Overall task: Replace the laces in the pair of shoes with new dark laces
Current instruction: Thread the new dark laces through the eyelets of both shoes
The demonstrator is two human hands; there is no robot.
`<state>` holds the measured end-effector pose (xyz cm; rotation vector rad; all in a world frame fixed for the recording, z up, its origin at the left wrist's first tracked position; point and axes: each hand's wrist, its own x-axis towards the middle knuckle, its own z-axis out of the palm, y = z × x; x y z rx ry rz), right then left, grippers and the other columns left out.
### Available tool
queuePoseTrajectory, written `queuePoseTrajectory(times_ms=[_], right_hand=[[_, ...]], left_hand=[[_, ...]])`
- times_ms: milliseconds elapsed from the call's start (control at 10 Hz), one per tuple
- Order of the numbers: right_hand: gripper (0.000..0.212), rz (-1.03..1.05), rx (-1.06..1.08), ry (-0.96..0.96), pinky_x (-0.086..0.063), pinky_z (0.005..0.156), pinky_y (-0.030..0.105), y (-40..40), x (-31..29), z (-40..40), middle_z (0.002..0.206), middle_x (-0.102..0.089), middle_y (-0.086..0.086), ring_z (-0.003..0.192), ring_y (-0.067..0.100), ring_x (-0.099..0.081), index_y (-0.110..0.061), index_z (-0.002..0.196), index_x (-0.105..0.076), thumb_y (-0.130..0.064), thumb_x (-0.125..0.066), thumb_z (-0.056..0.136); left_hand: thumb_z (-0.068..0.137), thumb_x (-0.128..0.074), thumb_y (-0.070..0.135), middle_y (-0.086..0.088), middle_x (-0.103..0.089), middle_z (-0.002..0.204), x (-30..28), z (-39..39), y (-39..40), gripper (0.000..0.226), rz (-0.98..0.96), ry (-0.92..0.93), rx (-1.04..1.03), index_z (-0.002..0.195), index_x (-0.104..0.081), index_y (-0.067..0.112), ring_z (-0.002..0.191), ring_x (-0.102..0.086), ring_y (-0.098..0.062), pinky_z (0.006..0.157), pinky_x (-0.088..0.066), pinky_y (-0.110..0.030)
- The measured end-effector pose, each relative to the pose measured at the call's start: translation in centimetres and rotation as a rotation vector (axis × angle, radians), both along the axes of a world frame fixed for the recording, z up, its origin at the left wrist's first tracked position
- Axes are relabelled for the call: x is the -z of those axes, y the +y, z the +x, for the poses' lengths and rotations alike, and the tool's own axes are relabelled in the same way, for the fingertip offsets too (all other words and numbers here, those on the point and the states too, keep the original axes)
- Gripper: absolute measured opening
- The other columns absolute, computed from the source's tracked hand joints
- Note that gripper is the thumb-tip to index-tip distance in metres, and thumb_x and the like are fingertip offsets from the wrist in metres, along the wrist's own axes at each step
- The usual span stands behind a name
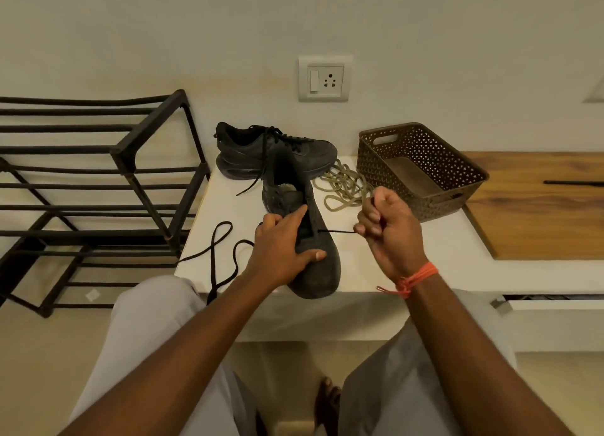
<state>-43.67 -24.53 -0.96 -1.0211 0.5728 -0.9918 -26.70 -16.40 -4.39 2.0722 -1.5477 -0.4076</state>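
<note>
A dark shoe (322,272) lies on the white table (425,265), toe towards me. My left hand (281,249) holds it across the front, index finger pointing along the eyelets. My right hand (389,230) is closed on one end of a dark lace (336,231) that comes out of an eyelet on the shoe's right side. The rest of that lace (222,249) loops over the table's left edge. A second dark shoe (274,149), laced in dark, stands behind on its sole. A heap of beige old laces (343,187) lies to the right of the shoes.
A brown perforated basket (421,167) stands at the back right. A black metal shoe rack (98,187) stands left of the table. A wall socket (325,79) is behind the shoes. A wooden surface (539,213) lies to the right. My knees are under the table's front edge.
</note>
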Motion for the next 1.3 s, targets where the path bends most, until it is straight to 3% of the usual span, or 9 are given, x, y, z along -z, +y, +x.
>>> queuePoseTrajectory(times_ms=[100,200,300,400,600,900,1000,1200,1300], right_hand=[[0.012,-0.673,-0.395,1.280,-0.042,0.064,0.023,-0.7,0.4,-3.8,0.086,-0.060,0.005,0.077,0.016,-0.059,-0.013,0.100,-0.053,-0.013,-0.041,0.100],[0.031,-0.691,-0.682,2.224,-0.045,0.091,0.028,-2.6,0.2,-8.3,0.125,-0.060,0.012,0.114,0.025,-0.058,-0.004,0.124,-0.054,-0.014,-0.049,0.096],[0.036,-0.693,-0.422,2.187,-0.049,0.091,0.034,-3.7,-0.8,-8.2,0.121,-0.062,0.011,0.109,0.026,-0.060,-0.007,0.126,-0.051,-0.022,-0.057,0.093],[0.038,-0.826,-0.040,1.596,-0.049,0.079,0.038,-2.4,-0.2,-3.3,0.097,-0.062,0.003,0.090,0.024,-0.060,-0.013,0.111,-0.050,-0.048,-0.047,0.096],[0.035,-1.001,-0.261,1.317,-0.044,0.075,0.035,-0.4,2.7,2.9,0.100,-0.063,0.009,0.093,0.030,-0.059,-0.016,0.106,-0.057,-0.043,-0.035,0.101],[0.031,-0.590,-0.153,2.035,-0.050,0.089,0.038,-3.9,3.4,-4.2,0.114,-0.065,0.009,0.102,0.027,-0.063,-0.011,0.112,-0.060,-0.033,-0.052,0.091],[0.039,-0.804,-0.020,1.630,-0.048,0.090,0.040,-2.2,3.2,-0.6,0.120,-0.057,0.008,0.108,0.028,-0.058,-0.015,0.123,-0.052,-0.040,-0.054,0.094],[0.016,-0.835,-0.101,1.183,-0.042,0.066,0.035,-0.5,3.6,1.9,0.077,-0.058,0.001,0.072,0.022,-0.053,-0.021,0.086,-0.051,-0.033,-0.051,0.098],[0.019,-0.577,-0.113,0.943,-0.043,0.062,0.028,-0.5,2.3,-1.4,0.065,-0.059,-0.002,0.061,0.010,-0.052,-0.011,0.078,-0.062,-0.018,-0.058,0.095]], left_hand=[[0.071,-0.072,0.061,-0.009,-0.035,0.139,0.1,1.5,-0.2,0.093,0.022,-0.022,0.001,0.148,-0.023,0.040,0.126,-0.037,-0.030,0.106,-0.036,-0.043],[0.067,-0.074,0.062,-0.009,-0.039,0.137,0.2,2.2,-0.2,0.093,-0.025,-0.006,0.001,0.146,-0.027,0.042,0.123,-0.042,-0.028,0.104,-0.041,-0.042],[0.066,-0.081,0.052,-0.002,-0.042,0.140,0.6,2.0,0.3,0.095,-0.146,0.084,0.011,0.146,-0.030,0.038,0.127,-0.038,-0.021,0.103,-0.041,-0.039],[0.065,-0.083,0.049,0.008,-0.029,0.153,1.1,1.7,0.8,0.103,-0.252,0.131,0.002,0.148,-0.025,0.037,0.130,-0.032,-0.016,0.102,-0.037,-0.034],[0.061,-0.080,0.062,0.004,-0.026,0.156,2.1,1.9,1.8,0.112,-0.210,0.287,-0.139,0.150,-0.019,0.035,0.136,-0.038,-0.018,0.106,-0.042,-0.040],[0.051,-0.070,0.081,0.007,-0.048,0.141,3.0,2.9,1.9,0.114,-0.044,0.364,-0.224,0.146,-0.030,0.032,0.113,-0.057,-0.021,0.093,-0.051,-0.047],[0.060,-0.072,0.073,0.008,-0.049,0.132,2.9,2.6,1.9,0.096,-0.127,0.296,-0.177,0.140,-0.038,0.033,0.109,-0.053,-0.012,0.090,-0.052,-0.040],[0.070,-0.072,0.062,0.004,-0.050,0.125,2.7,2.4,1.9,0.083,-0.176,0.201,-0.201,0.139,-0.039,0.032,0.106,-0.052,-0.013,0.084,-0.052,-0.035],[0.071,-0.071,0.062,0.004,-0.055,0.117,2.9,2.4,2.0,0.082,-0.172,0.201,-0.218,0.141,-0.039,0.034,0.097,-0.052,-0.010,0.080,-0.052,-0.034]])
